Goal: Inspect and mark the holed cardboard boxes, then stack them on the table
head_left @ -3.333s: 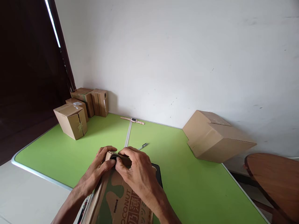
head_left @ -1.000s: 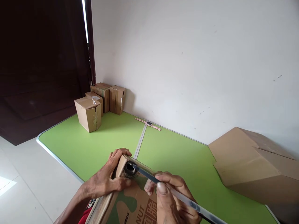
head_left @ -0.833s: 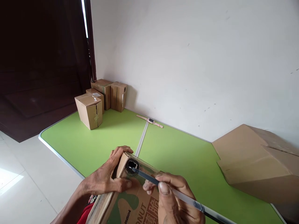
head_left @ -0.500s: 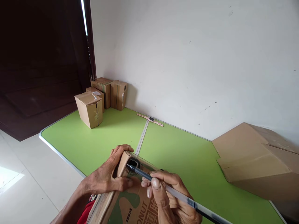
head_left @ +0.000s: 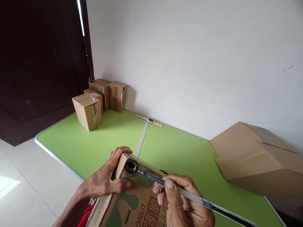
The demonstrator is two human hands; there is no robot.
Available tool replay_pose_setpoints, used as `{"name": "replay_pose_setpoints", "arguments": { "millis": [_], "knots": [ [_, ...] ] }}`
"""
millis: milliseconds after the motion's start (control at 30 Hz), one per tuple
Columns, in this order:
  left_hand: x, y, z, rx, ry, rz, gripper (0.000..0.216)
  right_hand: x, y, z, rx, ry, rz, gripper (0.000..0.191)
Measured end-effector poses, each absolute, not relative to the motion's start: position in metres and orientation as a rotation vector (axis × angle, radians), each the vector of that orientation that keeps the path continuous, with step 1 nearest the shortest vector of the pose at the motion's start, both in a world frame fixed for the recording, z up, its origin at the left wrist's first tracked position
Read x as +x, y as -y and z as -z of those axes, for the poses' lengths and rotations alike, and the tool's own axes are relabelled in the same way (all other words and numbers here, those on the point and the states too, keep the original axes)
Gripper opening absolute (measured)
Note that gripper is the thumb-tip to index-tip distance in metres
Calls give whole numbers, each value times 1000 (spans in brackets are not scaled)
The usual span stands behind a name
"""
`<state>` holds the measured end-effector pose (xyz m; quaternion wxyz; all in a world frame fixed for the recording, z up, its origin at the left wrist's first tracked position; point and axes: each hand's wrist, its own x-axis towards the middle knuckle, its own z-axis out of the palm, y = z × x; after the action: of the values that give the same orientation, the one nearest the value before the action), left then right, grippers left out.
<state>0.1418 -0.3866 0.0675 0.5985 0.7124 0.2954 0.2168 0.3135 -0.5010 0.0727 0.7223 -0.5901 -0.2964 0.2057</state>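
Note:
My left hand [head_left: 106,178] grips the far left corner of a printed cardboard box [head_left: 137,205] with green shapes and lettering, tilted up from the near edge of the green table [head_left: 184,157]. My right hand [head_left: 182,201] pinches a long clear-barrelled pen [head_left: 189,197]. The pen's tip rests at a black scribbled patch [head_left: 131,166] on the box's far end, which is covered with clear tape.
Several small taped cardboard boxes [head_left: 88,110] are grouped at the table's far left corner. A pink wristwatch [head_left: 149,120] lies by the wall. A large cardboard box [head_left: 255,157] lies tilted at the right. White floor [head_left: 21,186] shows left of the table edge.
Earlier both hands pressed on the box's far end and a pen lay on the table. Now my right hand holds the pen, working its tip over the black patch.

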Motion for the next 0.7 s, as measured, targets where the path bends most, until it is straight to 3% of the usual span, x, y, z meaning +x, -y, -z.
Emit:
{"name": "replay_pose_setpoints", "arguments": {
  "millis": [267,333,433,700],
  "knots": [
    [139,387,-64,1679,-682,-510,81,349,480,-76,-1176,897,-433,27],
    [135,387,-59,1671,-696,-516,81,373,462,-75,-1156,868,-397,31],
    [127,388,-51,1624,-737,-527,81,418,429,-64,-1454,844,-408,47],
    [123,392,-54,1403,-890,-461,101,457,379,9,-1922,837,-638,28]
  ]
}}
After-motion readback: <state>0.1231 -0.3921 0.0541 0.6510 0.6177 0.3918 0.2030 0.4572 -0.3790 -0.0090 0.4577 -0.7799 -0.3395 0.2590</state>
